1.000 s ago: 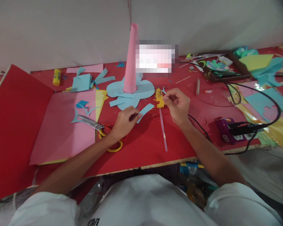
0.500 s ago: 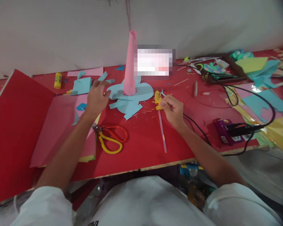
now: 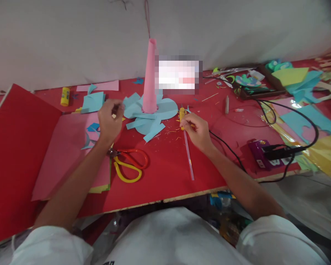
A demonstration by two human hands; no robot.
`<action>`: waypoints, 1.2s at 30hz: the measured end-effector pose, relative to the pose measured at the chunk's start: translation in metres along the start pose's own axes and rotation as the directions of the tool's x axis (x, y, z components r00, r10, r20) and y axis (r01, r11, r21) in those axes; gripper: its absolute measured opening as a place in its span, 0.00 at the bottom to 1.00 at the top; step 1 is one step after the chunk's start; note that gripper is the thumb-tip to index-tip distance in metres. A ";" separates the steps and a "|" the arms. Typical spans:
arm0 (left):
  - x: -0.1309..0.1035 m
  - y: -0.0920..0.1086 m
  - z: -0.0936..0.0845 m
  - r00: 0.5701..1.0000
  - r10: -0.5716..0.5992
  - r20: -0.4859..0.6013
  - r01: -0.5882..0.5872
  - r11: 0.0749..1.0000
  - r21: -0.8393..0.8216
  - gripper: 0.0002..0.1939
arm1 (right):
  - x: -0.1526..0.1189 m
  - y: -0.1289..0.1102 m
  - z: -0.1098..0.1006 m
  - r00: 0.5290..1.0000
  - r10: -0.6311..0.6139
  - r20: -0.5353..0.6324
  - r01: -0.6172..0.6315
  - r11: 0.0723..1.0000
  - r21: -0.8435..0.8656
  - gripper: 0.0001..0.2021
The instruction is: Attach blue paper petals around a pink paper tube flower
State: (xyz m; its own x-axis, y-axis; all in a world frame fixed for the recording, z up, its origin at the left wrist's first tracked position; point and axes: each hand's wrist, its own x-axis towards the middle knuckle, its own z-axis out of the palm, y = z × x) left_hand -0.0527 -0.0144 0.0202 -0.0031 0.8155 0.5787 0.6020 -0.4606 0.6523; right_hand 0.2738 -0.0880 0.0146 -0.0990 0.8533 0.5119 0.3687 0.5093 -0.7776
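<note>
A pink paper cone stands upright on a light-blue paper flower shape, with several loose blue strips lying on and around it. My left hand hovers just left of the flower, its fingers loosely bent and apart, with nothing visible in them. My right hand is closed at the yellow glue gun, fingertips over its body. A clear glue stick juts from the gun's back end toward me. Scissors with red and yellow handles lie below my left hand.
Pink sheets lie beside a raised red board at left. A yellow glue stick tube stands behind. At right are a purple power box with black cables, a dark tray of craft pieces and coloured papers.
My left hand has drawn back slightly and its fingers have curled. A blue strip near it now lies over the flower's left petal. My right fingers have moved onto the glue gun.
</note>
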 end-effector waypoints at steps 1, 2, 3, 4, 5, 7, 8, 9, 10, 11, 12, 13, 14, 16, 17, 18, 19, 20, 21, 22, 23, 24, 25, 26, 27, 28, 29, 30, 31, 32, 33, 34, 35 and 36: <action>-0.010 0.012 0.001 1.000 0.009 0.021 -0.008 0.999 -0.034 0.09 | -0.001 -0.001 0.001 0.999 -0.022 0.024 0.023 1.000 -0.009 0.18; -0.021 0.024 0.004 0.999 0.005 0.041 -0.001 0.996 -0.091 0.12 | -0.002 -0.002 0.003 0.998 -0.046 0.052 0.047 0.999 -0.019 0.17; -0.030 0.035 0.006 0.996 -0.037 0.086 0.058 0.965 -0.256 0.13 | -0.003 -0.003 0.005 0.995 -0.068 0.079 0.071 0.997 -0.031 0.15; -0.039 0.046 0.010 0.985 -0.052 0.164 0.113 0.913 -0.392 0.14 | -0.004 -0.003 0.007 0.990 -0.083 0.112 0.088 0.995 -0.043 0.13; -0.046 0.055 0.014 0.973 -0.040 0.229 0.146 0.871 -0.469 0.15 | -0.006 -0.002 0.009 0.985 -0.091 0.147 0.100 0.993 -0.056 0.11; -0.058 0.070 0.020 0.936 -0.044 0.349 0.249 0.782 -0.571 0.16 | -0.010 0.000 0.012 0.971 -0.089 0.220 0.109 0.991 -0.083 0.12; -0.062 0.076 0.023 0.915 -0.038 0.403 0.292 0.751 -0.593 0.16 | -0.011 0.001 0.013 0.963 -0.084 0.256 0.113 0.989 -0.100 0.15; -0.065 0.080 0.025 0.896 -0.029 0.443 0.320 0.733 -0.600 0.16 | -0.013 0.002 0.013 0.954 -0.082 0.288 0.122 0.985 -0.122 0.18; -0.068 0.082 0.026 0.880 -0.015 0.474 0.337 0.724 -0.602 0.15 | -0.014 0.004 0.014 0.947 -0.087 0.311 0.139 0.979 -0.148 0.19; -0.070 0.084 0.026 0.869 -0.001 0.495 0.344 0.722 -0.601 0.15 | -0.015 0.005 0.014 0.941 -0.101 0.324 0.164 0.971 -0.175 0.21; -0.071 0.084 0.026 0.863 0.012 0.506 0.342 0.723 -0.601 0.15 | -0.015 0.007 0.014 0.937 -0.123 0.328 0.196 0.960 -0.200 0.21; -0.073 0.085 0.025 0.859 0.022 0.511 0.338 0.725 -0.600 0.15 | -0.015 0.008 0.014 0.934 -0.149 0.324 0.228 0.948 -0.222 0.21; -0.073 0.085 0.024 0.859 0.027 0.512 0.334 0.727 -0.600 0.14 | -0.015 0.009 0.014 0.932 -0.175 0.316 0.257 0.936 -0.241 0.21; -0.074 0.084 0.023 0.859 0.028 0.511 0.329 0.735 -0.593 0.14 | -0.015 0.010 0.013 0.932 -0.210 0.294 0.290 0.920 -0.264 0.19; -0.074 0.084 0.023 0.858 0.027 0.513 0.328 0.740 -0.587 0.14 | -0.014 0.010 0.013 0.935 -0.219 0.279 0.296 0.916 -0.270 0.19; -0.074 0.085 0.023 0.856 0.028 0.516 0.328 0.741 -0.586 0.14 | -0.014 0.011 0.012 0.938 -0.224 0.264 0.296 0.915 -0.274 0.19; -0.074 0.085 0.023 0.854 0.034 0.519 0.331 0.735 -0.592 0.14 | -0.014 0.011 0.012 0.941 -0.226 0.252 0.293 0.915 -0.276 0.19; -0.075 0.085 0.024 0.851 0.043 0.523 0.335 0.722 -0.605 0.14 | -0.013 0.011 0.012 0.943 -0.226 0.245 0.291 0.916 -0.276 0.20; -0.075 0.085 0.024 0.846 0.053 0.530 0.342 0.708 -0.617 0.14 | -0.013 0.011 0.011 0.943 -0.223 0.246 0.289 0.917 -0.276 0.20; -0.076 0.085 0.025 0.840 0.060 0.539 0.350 0.699 -0.624 0.15 | -0.013 0.012 0.011 0.942 -0.219 0.256 0.289 0.916 -0.278 0.21; -0.076 0.086 0.025 0.834 0.062 0.548 0.356 0.699 -0.621 0.16 | -0.013 0.013 0.012 0.938 -0.214 0.273 0.291 0.914 -0.284 0.22; -0.077 0.087 0.025 0.826 0.057 0.560 0.360 0.711 -0.604 0.17 | -0.013 0.014 0.012 0.932 -0.211 0.296 0.298 0.909 -0.291 0.22; -0.077 0.087 0.025 0.819 0.046 0.571 0.361 0.733 -0.577 0.18 | -0.014 0.016 0.012 0.924 -0.208 0.321 0.307 0.904 -0.299 0.23; -0.077 0.088 0.025 0.815 0.030 0.579 0.359 0.757 -0.545 0.19 | -0.013 0.017 0.013 0.915 -0.205 0.347 0.316 0.899 -0.303 0.23; -0.077 0.088 0.025 0.814 0.009 0.580 0.359 0.778 -0.515 0.19 | -0.013 0.018 0.013 0.906 -0.202 0.373 0.324 0.897 -0.301 0.24; -0.077 0.089 0.025 0.815 -0.018 0.579 0.365 0.792 -0.490 0.20 | -0.012 0.019 0.012 0.893 -0.200 0.403 0.331 0.898 -0.288 0.25; -0.077 0.089 0.026 0.817 -0.050 0.574 0.379 0.797 -0.470 0.20 | -0.011 0.020 0.010 0.879 -0.201 0.432 0.338 0.902 -0.268 0.26; -0.077 0.088 0.026 0.819 -0.086 0.567 0.398 0.797 -0.455 0.20 | -0.009 0.020 0.008 0.867 -0.202 0.456 0.342 0.906 -0.250 0.27; -0.077 0.087 0.026 0.821 -0.122 0.558 0.419 0.793 -0.443 0.21 | -0.007 0.021 0.005 0.861 -0.201 0.467 0.342 0.909 -0.239 0.28; -0.077 0.085 0.027 0.820 -0.152 0.552 0.438 0.788 -0.433 0.21 | -0.005 0.022 0.001 0.868 -0.195 0.457 0.336 0.908 -0.249 0.28; -0.077 0.084 0.027 0.819 -0.174 0.546 0.451 0.785 -0.425 0.21 | -0.003 0.023 -0.003 0.889 -0.176 0.423 0.315 0.905 -0.286 0.28; -0.077 0.082 0.028 0.819 -0.189 0.542 0.457 0.785 -0.417 0.20 | -0.001 0.025 -0.008 0.924 -0.144 0.356 0.271 0.900 -0.340 0.26; -0.077 0.081 0.028 0.820 -0.200 0.536 0.459 0.790 -0.407 0.20 | 0.001 0.027 -0.013 0.956 -0.094 0.279 0.207 0.890 -0.406 0.24; -0.077 0.080 0.029 0.821 -0.209 0.531 0.458 0.796 -0.396 0.19 | 0.003 0.029 -0.019 0.975 -0.059 0.217 0.156 0.871 -0.466 0.23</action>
State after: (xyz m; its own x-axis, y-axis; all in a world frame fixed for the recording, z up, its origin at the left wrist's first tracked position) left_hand 0.0184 -0.1038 0.0135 0.2960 0.9519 0.0791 0.1616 -0.1315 0.9781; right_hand 0.3015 -0.0723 0.0001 -0.3183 0.8259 0.4653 0.7366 0.5245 -0.4271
